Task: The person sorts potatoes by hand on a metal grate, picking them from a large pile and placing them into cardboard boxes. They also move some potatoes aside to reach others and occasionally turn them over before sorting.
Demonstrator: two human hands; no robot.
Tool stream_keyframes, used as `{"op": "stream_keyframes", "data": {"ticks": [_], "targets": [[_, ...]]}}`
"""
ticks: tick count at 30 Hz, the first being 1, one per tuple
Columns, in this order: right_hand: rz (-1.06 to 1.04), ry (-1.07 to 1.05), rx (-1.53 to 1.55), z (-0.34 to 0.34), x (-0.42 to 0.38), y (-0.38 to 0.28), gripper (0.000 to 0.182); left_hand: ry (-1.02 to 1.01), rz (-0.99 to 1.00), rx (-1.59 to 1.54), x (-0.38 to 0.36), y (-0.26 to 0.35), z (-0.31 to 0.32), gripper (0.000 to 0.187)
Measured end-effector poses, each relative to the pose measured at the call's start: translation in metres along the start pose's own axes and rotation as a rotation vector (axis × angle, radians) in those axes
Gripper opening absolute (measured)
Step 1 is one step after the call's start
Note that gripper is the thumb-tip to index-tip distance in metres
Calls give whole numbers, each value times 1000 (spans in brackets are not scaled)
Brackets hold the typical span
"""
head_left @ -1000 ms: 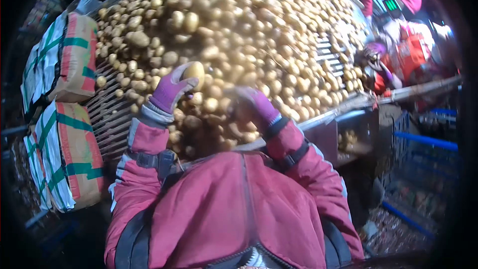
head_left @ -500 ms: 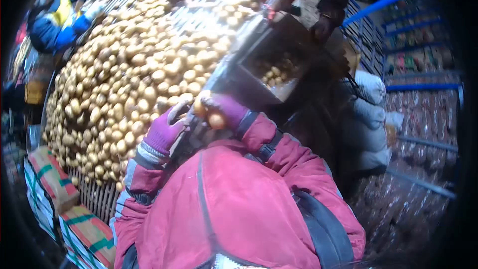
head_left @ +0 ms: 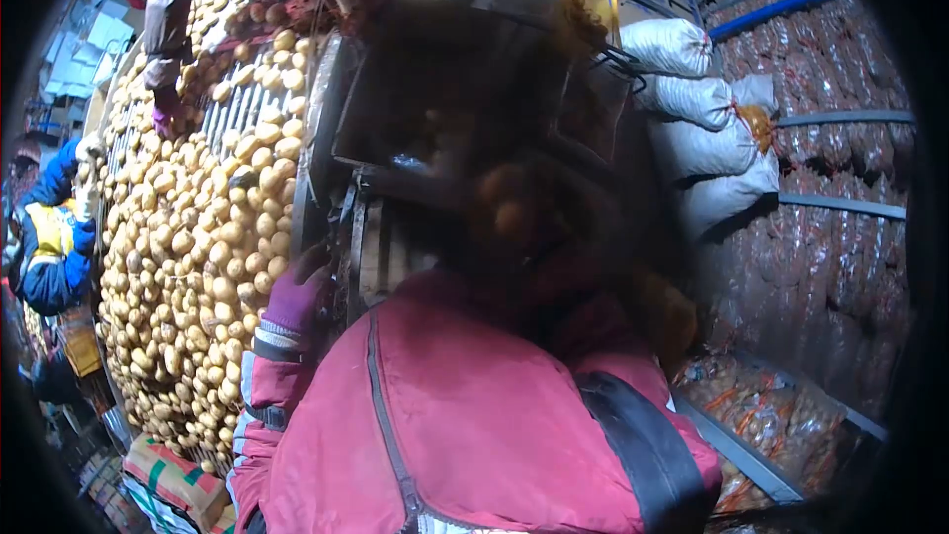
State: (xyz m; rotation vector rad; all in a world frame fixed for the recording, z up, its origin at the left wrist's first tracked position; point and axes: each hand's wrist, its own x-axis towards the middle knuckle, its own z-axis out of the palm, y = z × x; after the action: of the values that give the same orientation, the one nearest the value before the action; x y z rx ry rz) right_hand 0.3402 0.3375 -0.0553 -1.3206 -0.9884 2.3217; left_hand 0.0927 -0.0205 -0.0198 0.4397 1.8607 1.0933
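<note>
My left hand (head_left: 294,299), in a purple glove, lies at the conveyor's metal side rail (head_left: 314,178) beside a spread of potatoes (head_left: 198,257). Its fingers are stretched out on the rail and it holds nothing that I can see. In deep shadow to the right, my right hand (head_left: 549,213) is dark and blurred, closed around potatoes (head_left: 508,218). Beyond it stands a dark open bin (head_left: 395,89), with a few potatoes faintly visible at its near end.
White sacks (head_left: 692,129) are stacked at the right, by a wall of bagged produce (head_left: 820,277). A yellow-rimmed container (head_left: 590,5) stands behind the bin. Another person in blue and yellow (head_left: 49,237) is across the conveyor; a gloved arm (head_left: 166,59) reaches over its far end. Cartons (head_left: 173,480) lie lower left.
The view has turned to the right. My right hand has moved from the conveyor's edge into the shadow at the right, carrying potatoes. My left hand stays by the rail.
</note>
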Motion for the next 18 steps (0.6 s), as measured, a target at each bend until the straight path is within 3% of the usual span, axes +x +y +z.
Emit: {"op": "stream_keyframes", "data": {"ticks": [6, 11, 12, 14, 16, 17, 18], "targets": [[-274, 387, -118, -92, 52, -69, 31, -21, -42, -9, 8, 25, 13, 51], [-446, 537, -301, -129, 80, -119, 31, -49, -19, 6, -5, 38, 16, 54], [-484, 516, -330, -123, 81, -123, 30, -38, -106, -12, -4, 27, 13, 52], [-533, 443, -374, -100, 89, -116, 30, 13, 91, 253, -10, 14, 6, 46], [-559, 304, -395, -53, 95, -102, 30, -11, 160, 337, -21, 5, -2, 49], [-568, 241, -398, -28, 99, -92, 30, 80, 520, 494, -18, -31, -4, 46], [-565, 156, -409, 3, 100, -79, 30, 115, 651, 626, -21, -40, -9, 44]]}}
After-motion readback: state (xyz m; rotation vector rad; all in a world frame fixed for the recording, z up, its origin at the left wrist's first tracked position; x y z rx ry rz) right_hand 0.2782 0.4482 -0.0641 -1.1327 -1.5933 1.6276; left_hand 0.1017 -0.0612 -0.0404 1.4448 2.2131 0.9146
